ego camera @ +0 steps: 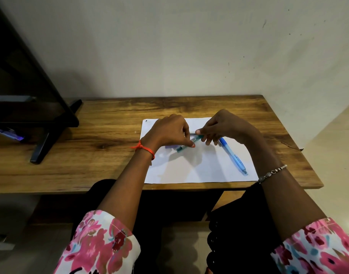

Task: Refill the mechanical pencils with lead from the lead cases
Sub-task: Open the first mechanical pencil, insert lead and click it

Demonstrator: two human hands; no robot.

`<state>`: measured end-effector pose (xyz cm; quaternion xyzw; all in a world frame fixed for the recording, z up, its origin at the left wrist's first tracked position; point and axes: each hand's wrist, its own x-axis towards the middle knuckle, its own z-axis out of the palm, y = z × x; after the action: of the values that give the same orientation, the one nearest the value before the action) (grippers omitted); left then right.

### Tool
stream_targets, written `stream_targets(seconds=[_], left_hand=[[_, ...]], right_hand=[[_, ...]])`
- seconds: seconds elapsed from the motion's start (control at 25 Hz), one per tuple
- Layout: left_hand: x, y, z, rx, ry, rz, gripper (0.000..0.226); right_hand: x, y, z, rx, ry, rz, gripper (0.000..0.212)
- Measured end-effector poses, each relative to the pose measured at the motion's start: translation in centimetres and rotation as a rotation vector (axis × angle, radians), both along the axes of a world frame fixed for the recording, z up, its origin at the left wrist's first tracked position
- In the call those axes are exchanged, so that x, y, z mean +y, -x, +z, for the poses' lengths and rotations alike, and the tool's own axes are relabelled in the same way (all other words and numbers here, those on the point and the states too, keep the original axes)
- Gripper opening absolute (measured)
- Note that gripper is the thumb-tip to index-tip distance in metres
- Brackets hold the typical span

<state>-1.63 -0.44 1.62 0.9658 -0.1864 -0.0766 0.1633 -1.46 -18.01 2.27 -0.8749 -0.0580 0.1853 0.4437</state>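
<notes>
Centre frame, above the white paper (199, 169) on the bench (90, 155): left hand (167, 131) fingers pinched the teal mechanical pencil (197, 138), and right hand (225, 125) fingers gripped its other end. Blue mechanical pencil (234, 157) lay right of centre, untouched. Judged: first refill under way, the blue one left to do.

Left grip (169, 131), right grip (223, 125) both curled, pinching opposite ends of teal pencil (197, 138); forearms converging forward.
</notes>
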Motion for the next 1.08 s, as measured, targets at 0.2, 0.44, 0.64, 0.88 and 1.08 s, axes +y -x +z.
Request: stream_targets(seconds=[0.2,0.44,0.64,0.88,1.08], left_hand=[[0.0,-0.1,-0.1,0.101,0.275,0.043,0.028],[-0.1,0.4,0.2,0.438,0.790,0.112,0.019],[0.5,0.5,0.5,0.473,0.827,0.118,0.019],[0.5,0.3,0.5,0.345,0.782,0.137,0.019],[0.4,0.4,0.6,0.218,0.724,0.169,0.012]], right_hand=[[-0.2,0.0,0.2,-0.008,-0.174,-0.085,0.023],[-0.2,0.0,0.1,-0.080,-0.301,-0.164,0.022],[-1.5,-0.4,0.4,-0.042,-0.441,-0.318,0.024],[-0.4,0.1,0.4,0.323,-0.549,-0.263,0.014],[-0.2,0.2,0.1,0.395,-0.629,-0.326,0.009]])
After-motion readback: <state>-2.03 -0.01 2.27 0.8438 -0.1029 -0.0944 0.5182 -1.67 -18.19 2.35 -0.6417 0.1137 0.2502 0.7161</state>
